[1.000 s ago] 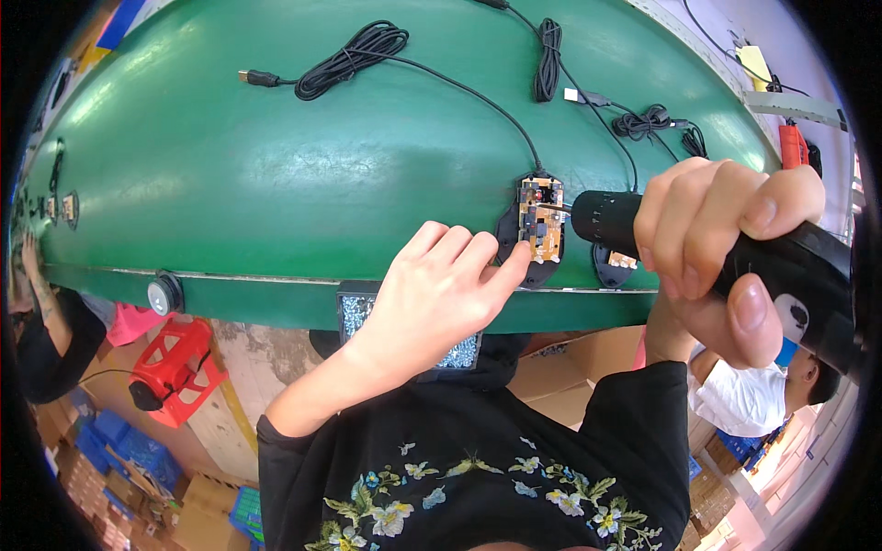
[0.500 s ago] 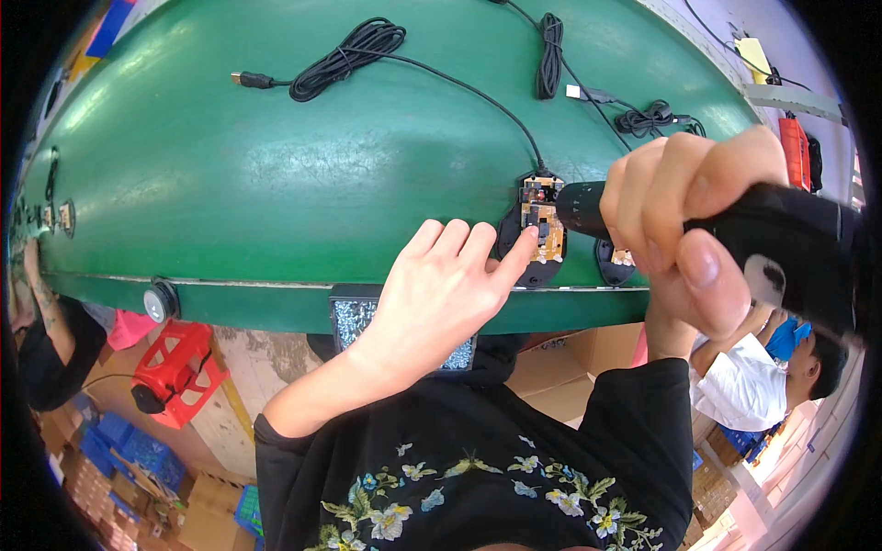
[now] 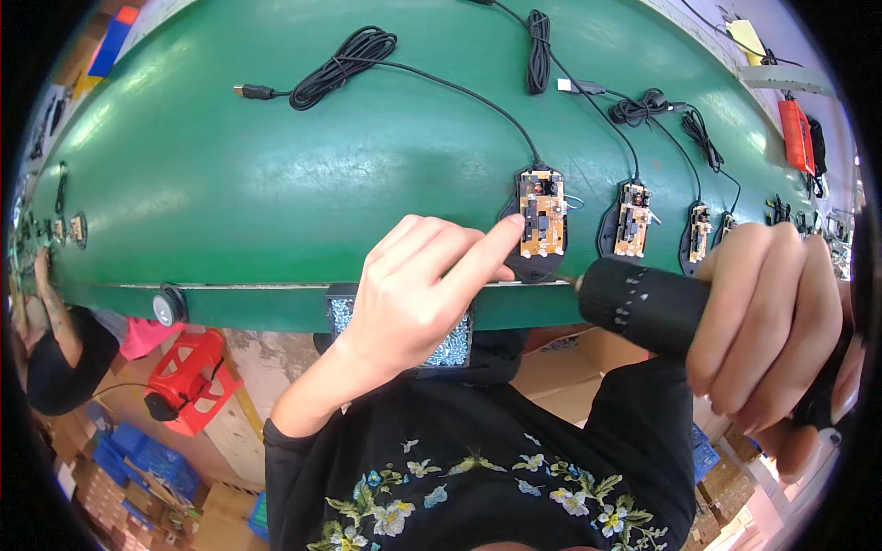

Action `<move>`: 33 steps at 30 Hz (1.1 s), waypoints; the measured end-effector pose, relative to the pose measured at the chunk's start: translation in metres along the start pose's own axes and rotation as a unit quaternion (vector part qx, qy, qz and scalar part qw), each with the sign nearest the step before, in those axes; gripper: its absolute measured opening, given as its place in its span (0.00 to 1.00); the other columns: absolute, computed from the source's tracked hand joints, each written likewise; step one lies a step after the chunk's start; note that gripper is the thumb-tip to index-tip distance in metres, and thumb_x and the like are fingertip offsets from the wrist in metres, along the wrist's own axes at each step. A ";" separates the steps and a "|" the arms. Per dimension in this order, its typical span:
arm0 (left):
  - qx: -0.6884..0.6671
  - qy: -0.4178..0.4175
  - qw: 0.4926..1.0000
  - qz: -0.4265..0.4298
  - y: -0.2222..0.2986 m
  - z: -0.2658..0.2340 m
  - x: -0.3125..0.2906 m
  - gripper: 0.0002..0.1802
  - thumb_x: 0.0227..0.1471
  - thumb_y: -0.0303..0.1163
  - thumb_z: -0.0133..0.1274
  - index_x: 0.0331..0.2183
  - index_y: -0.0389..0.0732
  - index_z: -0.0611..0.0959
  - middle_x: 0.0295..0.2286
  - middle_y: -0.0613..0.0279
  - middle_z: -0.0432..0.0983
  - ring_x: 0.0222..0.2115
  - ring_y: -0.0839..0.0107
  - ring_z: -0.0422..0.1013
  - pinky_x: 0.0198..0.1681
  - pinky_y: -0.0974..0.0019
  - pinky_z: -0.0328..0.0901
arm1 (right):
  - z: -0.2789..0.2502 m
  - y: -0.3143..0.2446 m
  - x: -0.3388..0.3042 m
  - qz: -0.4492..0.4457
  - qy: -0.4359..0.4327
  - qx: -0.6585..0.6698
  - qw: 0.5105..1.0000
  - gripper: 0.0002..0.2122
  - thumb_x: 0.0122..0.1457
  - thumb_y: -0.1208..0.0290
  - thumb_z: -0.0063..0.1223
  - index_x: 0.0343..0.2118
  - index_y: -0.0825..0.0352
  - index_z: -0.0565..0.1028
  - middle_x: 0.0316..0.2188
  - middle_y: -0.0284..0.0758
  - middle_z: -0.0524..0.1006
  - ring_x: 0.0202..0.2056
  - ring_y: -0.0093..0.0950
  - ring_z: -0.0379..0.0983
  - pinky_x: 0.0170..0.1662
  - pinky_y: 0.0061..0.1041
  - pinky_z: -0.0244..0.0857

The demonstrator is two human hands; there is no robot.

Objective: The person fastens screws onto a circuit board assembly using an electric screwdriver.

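Blk corded base w/ tan PCB, flat nr grn table edge, & blk driver, tilted, at R

— What's shining beyond the left hand?
— The green tabletop is gleaming, smooth and glossy.
— And what's filling the right hand?
— The black screwdriver is showing matt plastic.
— Anything under the left?
— Small silvery pieces are glinting like bare metal.
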State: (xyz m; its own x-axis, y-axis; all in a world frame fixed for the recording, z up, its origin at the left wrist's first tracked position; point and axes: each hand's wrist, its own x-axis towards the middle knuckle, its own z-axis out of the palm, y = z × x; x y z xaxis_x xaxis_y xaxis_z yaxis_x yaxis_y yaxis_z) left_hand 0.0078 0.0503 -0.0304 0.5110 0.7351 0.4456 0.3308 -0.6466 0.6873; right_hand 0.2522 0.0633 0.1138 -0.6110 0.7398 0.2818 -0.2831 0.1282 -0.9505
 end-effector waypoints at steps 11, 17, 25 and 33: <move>0.002 0.029 0.996 0.082 0.001 -0.002 -0.004 0.26 0.37 0.22 0.69 0.44 0.33 0.86 0.27 0.60 0.79 0.26 0.65 0.75 0.31 0.62 0.70 | 0.030 0.020 0.013 -0.086 0.045 0.085 0.992 0.09 0.52 0.79 0.64 0.26 0.69 0.71 0.18 0.39 0.76 0.14 0.29 0.71 0.18 0.27 0.70; 0.003 0.032 0.995 0.095 -0.002 -0.003 -0.005 0.26 0.36 0.22 0.69 0.43 0.33 0.86 0.27 0.60 0.79 0.26 0.65 0.75 0.31 0.63 0.70 | 0.030 0.028 0.016 -0.142 0.011 0.123 0.982 0.11 0.51 0.79 0.67 0.30 0.70 0.72 0.18 0.40 0.77 0.14 0.30 0.72 0.18 0.27 0.70; -0.016 0.028 0.992 0.120 -0.005 -0.005 -0.008 0.25 0.35 0.23 0.69 0.41 0.33 0.87 0.26 0.61 0.79 0.26 0.67 0.75 0.30 0.64 0.70 | 0.021 0.044 0.024 -0.216 -0.028 0.169 0.961 0.15 0.49 0.80 0.71 0.34 0.71 0.72 0.18 0.42 0.77 0.14 0.30 0.73 0.17 0.27 0.72; -0.071 0.017 0.989 0.125 -0.010 -0.010 -0.010 0.24 0.36 0.24 0.71 0.40 0.33 0.87 0.26 0.61 0.79 0.26 0.67 0.76 0.28 0.64 0.70 | 0.020 0.050 0.023 -0.264 -0.038 0.199 0.943 0.17 0.47 0.81 0.74 0.36 0.72 0.73 0.18 0.43 0.78 0.13 0.30 0.74 0.16 0.27 0.72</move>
State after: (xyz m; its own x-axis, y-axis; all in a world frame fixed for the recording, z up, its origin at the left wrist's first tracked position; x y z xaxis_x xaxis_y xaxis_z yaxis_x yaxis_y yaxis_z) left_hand -0.0086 0.0510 -0.0363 0.5347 0.5634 0.6298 0.0807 -0.7760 0.6256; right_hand 0.2093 0.0734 0.0753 -0.3537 0.5913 0.7247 -0.8081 0.1970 -0.5552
